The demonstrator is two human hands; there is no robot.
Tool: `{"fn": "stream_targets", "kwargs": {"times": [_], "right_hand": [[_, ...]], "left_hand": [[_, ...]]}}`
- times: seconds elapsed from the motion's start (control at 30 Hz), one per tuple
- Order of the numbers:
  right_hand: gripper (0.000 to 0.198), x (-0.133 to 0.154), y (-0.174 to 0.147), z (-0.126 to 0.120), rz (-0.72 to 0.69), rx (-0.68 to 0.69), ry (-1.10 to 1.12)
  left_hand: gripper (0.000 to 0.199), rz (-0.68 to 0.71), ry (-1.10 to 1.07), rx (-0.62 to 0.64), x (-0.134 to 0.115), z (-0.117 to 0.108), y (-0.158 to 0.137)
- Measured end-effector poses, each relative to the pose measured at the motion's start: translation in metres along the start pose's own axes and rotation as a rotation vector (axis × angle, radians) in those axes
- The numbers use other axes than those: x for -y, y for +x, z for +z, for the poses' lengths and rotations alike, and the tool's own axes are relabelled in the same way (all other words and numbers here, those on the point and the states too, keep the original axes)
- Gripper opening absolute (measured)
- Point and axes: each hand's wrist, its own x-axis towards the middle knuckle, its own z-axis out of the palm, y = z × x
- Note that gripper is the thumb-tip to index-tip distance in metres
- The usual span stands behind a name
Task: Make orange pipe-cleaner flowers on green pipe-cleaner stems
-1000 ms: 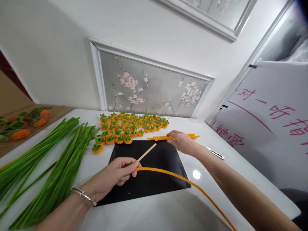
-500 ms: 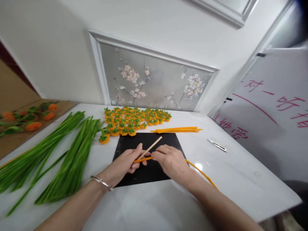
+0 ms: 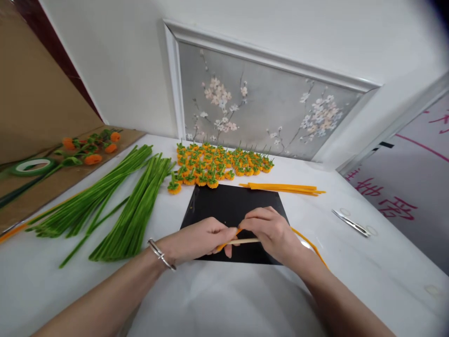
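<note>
My left hand (image 3: pixel 206 238) is closed on one end of a thin wooden stick (image 3: pixel 247 241), with the orange pipe cleaner pinched against it. My right hand (image 3: pixel 273 232) is closed on the orange pipe cleaner (image 3: pixel 312 245), which crosses the stick between the hands. Its loose tail runs out past my right wrist to the table. The stick's far end reaches my right fingers and is hidden there. Both hands are over a black mat (image 3: pixel 233 201).
Orange flower heads with green tops (image 3: pixel 213 164) stand behind the mat. Beside them lie orange pipe cleaners (image 3: pixel 284 187), then tweezers (image 3: pixel 351 223). Green pipe cleaners (image 3: pixel 129 210) spread to the left. On cardboard (image 3: pixel 66 175) are green tape (image 3: pixel 34 166) and orange flowers (image 3: pixel 93 159).
The stick has swung from slanting up and away to lying nearly level between my hands. The pipe cleaner now slants up to my right fingers. The camera view has turned left.
</note>
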Motion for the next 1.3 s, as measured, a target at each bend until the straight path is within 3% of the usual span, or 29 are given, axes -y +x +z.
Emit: {"fn": "stream_targets", "kwargs": {"times": [0.1, 0.2, 0.43, 0.53, 0.6, 0.67, 0.77, 0.87, 0.97, 1.17, 1.3], "right_hand": [[0.031, -0.002, -0.006, -0.001, 0.131, 0.065, 0.201], [0.031, -0.001, -0.009, -0.002, 0.165, 0.067, 0.245], [0.028, -0.002, -0.008, -0.008, 0.19, -0.002, 0.234], [0.021, -0.003, -0.007, -0.017, 0.267, 0.079, 0.298], [0.017, -0.006, -0.008, -0.022, 0.317, 0.186, 0.401], [0.015, -0.009, -0.01, -0.025, 0.35, 0.245, 0.519], [0.016, -0.011, -0.01, -0.022, 0.353, 0.197, 0.585], [0.019, -0.007, -0.008, -0.014, 0.346, 0.135, 0.601], [0.022, -0.001, -0.006, -0.005, 0.314, 0.083, 0.574], [0.025, 0.012, -0.005, 0.004, 0.23, 0.074, 0.384], [0.018, 0.02, -0.006, 0.003, 0.235, 0.175, 0.285]], "left_hand": [[0.034, 0.055, 0.036, 0.08, 0.002, 0.0, 0.002], [0.024, 0.097, -0.008, 0.107, 0.002, 0.0, 0.003], [0.022, 0.032, 0.097, -0.029, -0.001, 0.002, 0.002], [0.028, 0.086, 0.206, -0.101, -0.004, 0.007, 0.002], [0.028, 0.144, 0.232, -0.063, -0.006, 0.009, 0.001], [0.023, 0.167, 0.154, 0.018, -0.007, 0.012, 0.001], [0.009, 0.16, -0.085, 0.044, -0.01, 0.015, -0.001], [0.02, 0.172, -0.225, -0.028, -0.012, 0.017, -0.003], [0.019, 0.211, -0.212, -0.098, -0.014, 0.017, -0.004], [0.019, 0.338, 0.07, -0.32, -0.013, 0.018, -0.003], [0.017, 0.413, 0.276, -0.52, -0.002, 0.016, 0.002]]}}
